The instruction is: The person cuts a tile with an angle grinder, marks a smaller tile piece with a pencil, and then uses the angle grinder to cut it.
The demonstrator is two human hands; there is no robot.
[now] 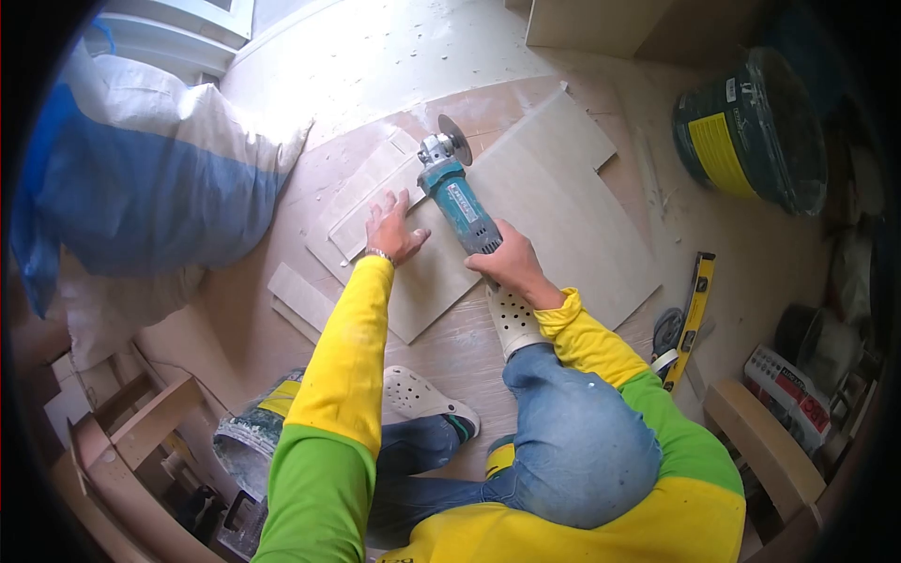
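Observation:
A teal angle grinder [460,202] with a thin disc at its far end is held by the rear of its body in my right hand [516,263], fingers wrapped round it. The disc points away from me, over the tiles. My left hand [396,231] lies with spread fingers on a narrow strip of tile [361,218], left of the grinder. Beneath are large beige tiles [554,202], some overlapping. Smaller tile pieces [305,296] lie at the left.
Blue and white sacks [160,169] stand at the left. A dark bucket with a yellow label [723,141] is at the upper right, a second bucket [246,441] at the lower left. A yellow level [692,314] lies right of my knee. Wooden frames [765,441] flank me.

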